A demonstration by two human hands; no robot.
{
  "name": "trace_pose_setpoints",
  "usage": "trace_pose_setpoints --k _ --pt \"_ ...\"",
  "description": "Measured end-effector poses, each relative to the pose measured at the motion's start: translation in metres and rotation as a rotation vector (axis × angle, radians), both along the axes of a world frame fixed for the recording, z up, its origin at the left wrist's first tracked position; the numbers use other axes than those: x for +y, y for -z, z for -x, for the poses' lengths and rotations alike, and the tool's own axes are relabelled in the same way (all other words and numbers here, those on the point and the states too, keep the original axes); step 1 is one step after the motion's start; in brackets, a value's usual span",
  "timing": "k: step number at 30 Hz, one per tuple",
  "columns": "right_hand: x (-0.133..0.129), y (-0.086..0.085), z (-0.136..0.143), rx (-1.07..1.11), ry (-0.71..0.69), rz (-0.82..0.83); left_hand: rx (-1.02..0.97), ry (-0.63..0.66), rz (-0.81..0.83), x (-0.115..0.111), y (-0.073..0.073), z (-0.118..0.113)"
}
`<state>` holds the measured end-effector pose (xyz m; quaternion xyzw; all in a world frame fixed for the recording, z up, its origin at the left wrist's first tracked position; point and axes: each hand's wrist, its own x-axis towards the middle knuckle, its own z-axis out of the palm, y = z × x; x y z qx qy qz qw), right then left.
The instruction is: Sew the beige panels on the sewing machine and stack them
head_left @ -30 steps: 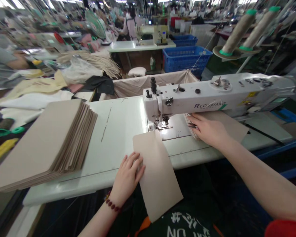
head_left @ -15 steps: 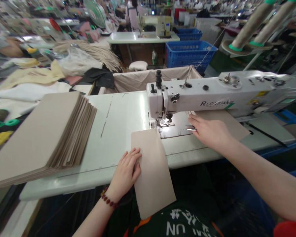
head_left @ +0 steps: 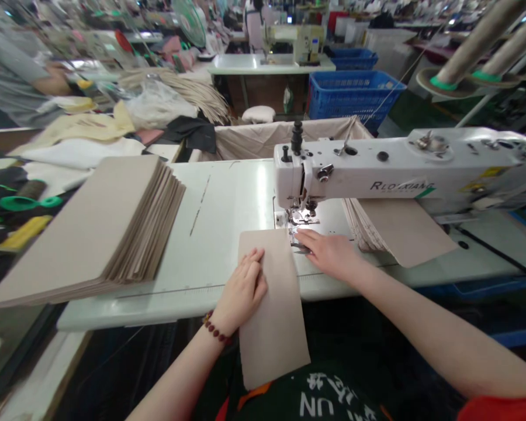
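A beige panel [head_left: 274,316] lies partly on the pale green table and hangs over its front edge. My left hand [head_left: 245,286] rests on its left side, fingers bent and lying on the surface. Close to the needle area of the white sewing machine [head_left: 355,172], my right hand [head_left: 328,251] holds small metal scissors [head_left: 301,248] beside the panel's top right corner. Part of the scissors is hidden under the fingers. Right of that hand, a fanned pile of beige panels [head_left: 403,228] sits partly under the machine arm.
A tall stack of beige panels [head_left: 83,222] stands on the left of the table [head_left: 228,199]. Behind the table is a cloth-lined bin [head_left: 249,140]; blue baskets [head_left: 355,93] stand farther back. Thread cones rise at the upper right. A person in grey is at the far left.
My right hand has moved left with the scissors, from the panels under the machine arm to the needle area. My left hand has slid slightly onto the panel. The view has shifted left.
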<state>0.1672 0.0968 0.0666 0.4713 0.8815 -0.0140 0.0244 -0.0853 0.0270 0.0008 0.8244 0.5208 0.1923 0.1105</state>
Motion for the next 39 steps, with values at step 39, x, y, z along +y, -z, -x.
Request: trace_pose_setpoints --k 39 --pt "0.024 0.063 0.013 0.202 0.097 -0.039 0.112 0.095 0.101 0.064 -0.006 -0.003"
